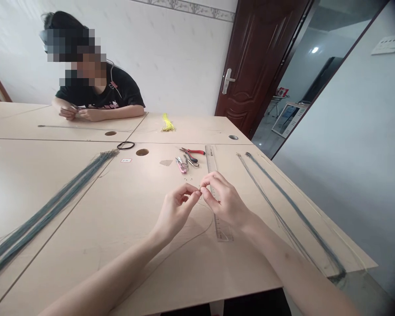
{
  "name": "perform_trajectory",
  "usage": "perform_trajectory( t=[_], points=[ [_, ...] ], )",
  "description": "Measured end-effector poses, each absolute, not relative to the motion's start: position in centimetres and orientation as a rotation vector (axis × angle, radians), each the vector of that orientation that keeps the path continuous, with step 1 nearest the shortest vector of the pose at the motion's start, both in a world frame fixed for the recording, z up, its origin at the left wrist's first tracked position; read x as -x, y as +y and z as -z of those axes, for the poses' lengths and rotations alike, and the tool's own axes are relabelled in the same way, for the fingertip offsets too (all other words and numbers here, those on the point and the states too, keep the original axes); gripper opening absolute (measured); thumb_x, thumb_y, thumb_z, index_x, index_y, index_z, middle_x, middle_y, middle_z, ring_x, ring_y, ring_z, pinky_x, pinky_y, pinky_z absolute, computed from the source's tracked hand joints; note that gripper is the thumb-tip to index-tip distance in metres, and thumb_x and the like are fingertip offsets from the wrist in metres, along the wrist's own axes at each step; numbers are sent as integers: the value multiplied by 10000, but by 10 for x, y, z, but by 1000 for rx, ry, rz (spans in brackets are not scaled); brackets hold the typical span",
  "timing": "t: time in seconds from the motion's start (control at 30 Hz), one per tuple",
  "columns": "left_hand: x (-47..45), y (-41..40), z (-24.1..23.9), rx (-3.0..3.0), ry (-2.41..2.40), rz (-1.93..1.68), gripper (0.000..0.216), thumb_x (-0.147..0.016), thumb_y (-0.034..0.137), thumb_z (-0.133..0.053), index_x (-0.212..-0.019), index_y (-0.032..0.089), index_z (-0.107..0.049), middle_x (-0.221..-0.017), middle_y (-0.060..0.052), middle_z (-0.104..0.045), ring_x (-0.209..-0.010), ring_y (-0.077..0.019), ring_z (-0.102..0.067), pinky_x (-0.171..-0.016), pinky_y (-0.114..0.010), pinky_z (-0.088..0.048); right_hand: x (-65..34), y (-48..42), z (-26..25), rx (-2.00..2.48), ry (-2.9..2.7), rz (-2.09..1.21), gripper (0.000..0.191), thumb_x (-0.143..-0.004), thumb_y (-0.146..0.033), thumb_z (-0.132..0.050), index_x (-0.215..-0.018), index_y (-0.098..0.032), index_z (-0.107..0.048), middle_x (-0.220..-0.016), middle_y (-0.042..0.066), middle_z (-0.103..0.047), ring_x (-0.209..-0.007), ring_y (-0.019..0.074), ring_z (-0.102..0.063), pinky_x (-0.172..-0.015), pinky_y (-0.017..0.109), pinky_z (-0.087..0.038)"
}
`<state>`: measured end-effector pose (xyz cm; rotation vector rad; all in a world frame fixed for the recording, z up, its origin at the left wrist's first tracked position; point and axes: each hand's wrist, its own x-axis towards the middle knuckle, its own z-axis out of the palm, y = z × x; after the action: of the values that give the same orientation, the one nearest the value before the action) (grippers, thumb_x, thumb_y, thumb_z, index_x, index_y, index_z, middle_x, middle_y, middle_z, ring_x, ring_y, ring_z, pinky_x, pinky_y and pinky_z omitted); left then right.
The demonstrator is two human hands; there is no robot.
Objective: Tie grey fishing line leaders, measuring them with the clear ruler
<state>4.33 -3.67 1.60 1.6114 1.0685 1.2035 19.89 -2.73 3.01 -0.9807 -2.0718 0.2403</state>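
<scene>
My left hand (181,205) and my right hand (226,201) meet fingertip to fingertip above the table, both closed in a pinch. Between them is the end of a thin cord (187,242), which loops below the hands and trails toward the lower left along my left forearm. A tiny dark bit at the fingertips is too small to name. Under my right hand lies a clear ruler (223,230), partly hidden by it. Just beyond the hands are red-and-black pliers (195,152), pink thread snips (181,166) and another small metal tool (192,162).
Bundles of blue-grey cords (62,193) lie at left, more cords (292,210) at right. Farther off are a black ring (125,145), a yellow cord bundle (167,123) and cable holes (142,152) in the table (118,254). Across sits another person (102,98), hands together.
</scene>
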Motion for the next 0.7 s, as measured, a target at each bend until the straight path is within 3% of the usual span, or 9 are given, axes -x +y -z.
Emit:
perform_trajectory(
  t=[0.3, 0.7],
  points=[
    [-30, -22, -17, -1491, 1222, -1379, 244, -901, 313, -565, -738, 131, -577, -693, 16, -554, -635, -119, -536, -612, -265, -456, -227, -11, -35, 1513, -2159, -99, 161, -931, -267, -515, -953, -137, -608, -954, 41, -631, -889, 161, -611, -812, 372, -513],
    [-20, 2, 3, -1404, 1185, -1542, 197, -906, 298, -565, -823, 121, -593, -827, -19, -603, -748, -142, -587, -683, -304, -503, -212, -69, -48, 1921, -2512, -440, 192, -922, -286, -536, -865, -125, -623, -916, 46, -647, -827, 140, -618, -775, 333, -519]
  ],
)
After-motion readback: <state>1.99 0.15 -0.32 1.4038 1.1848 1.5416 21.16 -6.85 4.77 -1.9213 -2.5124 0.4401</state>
